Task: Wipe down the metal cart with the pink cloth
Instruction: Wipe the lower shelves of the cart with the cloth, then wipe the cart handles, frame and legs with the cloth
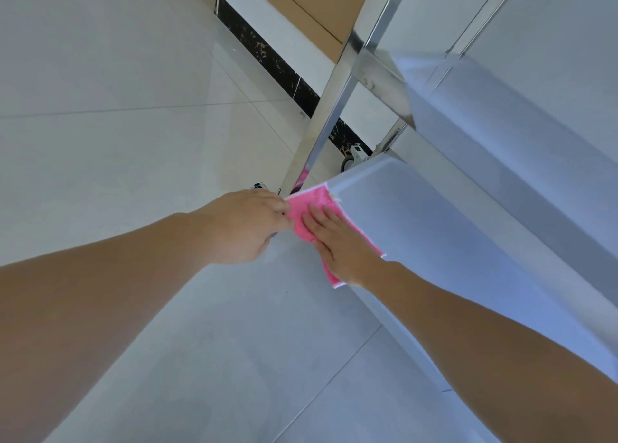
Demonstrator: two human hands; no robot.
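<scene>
Flat-fingered, the right hand (337, 245) pressed the pink cloth (309, 213) onto the cart's lower shelf (451, 242) corner; the left hand (247, 223) gripped the post (329, 115) base. Wiping that near-left corner looked underway; next, probably sweep rightward.

Glossy metal cart (451, 228), nubby cloth (309, 205)

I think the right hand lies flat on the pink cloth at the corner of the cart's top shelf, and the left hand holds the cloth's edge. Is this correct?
Nearly. The head view shows the right hand flat on the pink cloth, but at the corner of the cart's lowest shelf, close to the floor, not the top shelf. The left hand holds the cloth's edge, as you said.
</scene>
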